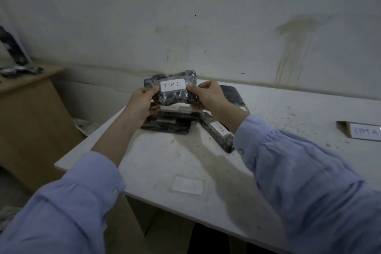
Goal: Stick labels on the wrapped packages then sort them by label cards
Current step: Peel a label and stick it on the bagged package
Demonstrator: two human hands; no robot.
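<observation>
Here both hands (144,101) (208,95) pinch a crinkly, perhaps plastic-wrapped package (173,88).

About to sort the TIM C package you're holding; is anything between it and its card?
Cannot say: no TIM C card is in view. Both hands, left hand and right hand, hold the package above the pile. Only a TIM A card shows, at the table's right edge; bare tabletop lies toward it.

Holding labelled package (172,88) above table (278,113), left hand (142,102) at its left end, right hand (208,95) at its right. Lying beneath: package stack (167,125); another package (218,131) just right. Standing far right: label card (365,131). Lying nearer: paper slip (187,185).
</observation>
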